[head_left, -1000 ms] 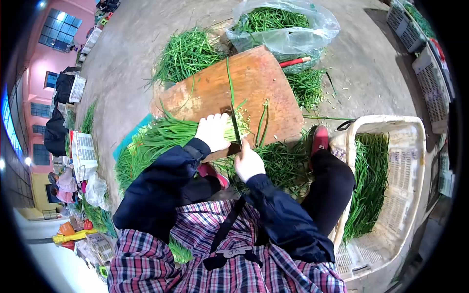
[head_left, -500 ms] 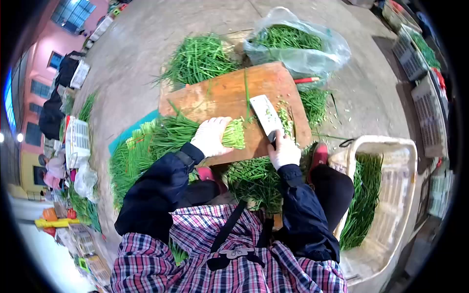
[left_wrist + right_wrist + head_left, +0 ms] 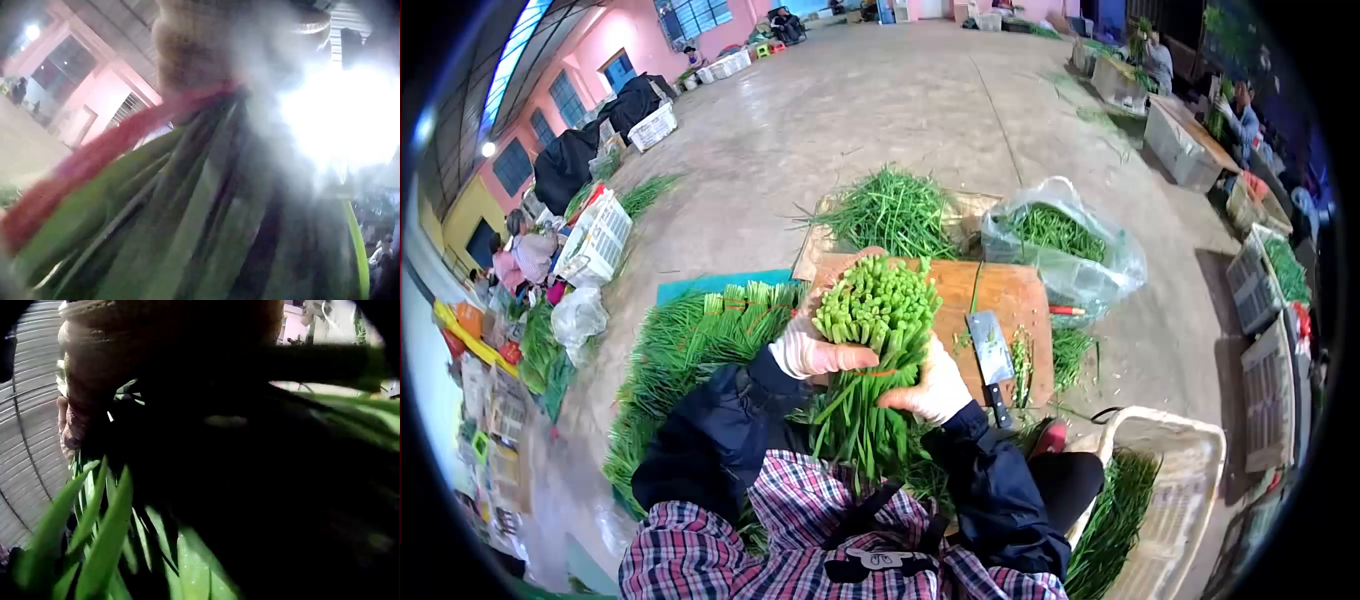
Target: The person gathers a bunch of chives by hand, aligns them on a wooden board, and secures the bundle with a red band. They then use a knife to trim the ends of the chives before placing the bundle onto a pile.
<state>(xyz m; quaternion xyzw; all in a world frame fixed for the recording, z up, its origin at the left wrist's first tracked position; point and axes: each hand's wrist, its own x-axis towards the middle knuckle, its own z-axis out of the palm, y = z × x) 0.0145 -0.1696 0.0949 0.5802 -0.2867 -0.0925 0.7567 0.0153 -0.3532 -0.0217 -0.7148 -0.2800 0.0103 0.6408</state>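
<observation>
In the head view, both hands hold a bunch of garlic chives (image 3: 878, 310) over the near edge of a wooden board (image 3: 1028, 300). Its pale cut ends point up towards the camera and its leaves hang down. My left hand (image 3: 810, 348) grips the left side, thumb across the stems. From the right, my right hand (image 3: 935, 388) grips it, with an orange tie (image 3: 882, 373) showing between the thumbs. A cleaver (image 3: 990, 345) lies on the board beside small trimmings (image 3: 1022, 360). Blurred leaves (image 3: 187, 212) and a red strip (image 3: 119, 140) fill the left wrist view; the right wrist view is mostly dark.
Tied bunches (image 3: 690, 345) lie on a teal mat (image 3: 725, 284) at left. Behind the board are a loose chive pile (image 3: 890, 215) and a plastic bag (image 3: 1115, 262) of greens. A white crate (image 3: 1190, 440) with chives stands at right.
The right hand has let go of the cleaver, which now lies on the board. The bunch has been lifted off the board and turned cut ends up, now in both hands. The head view has tilted up.
</observation>
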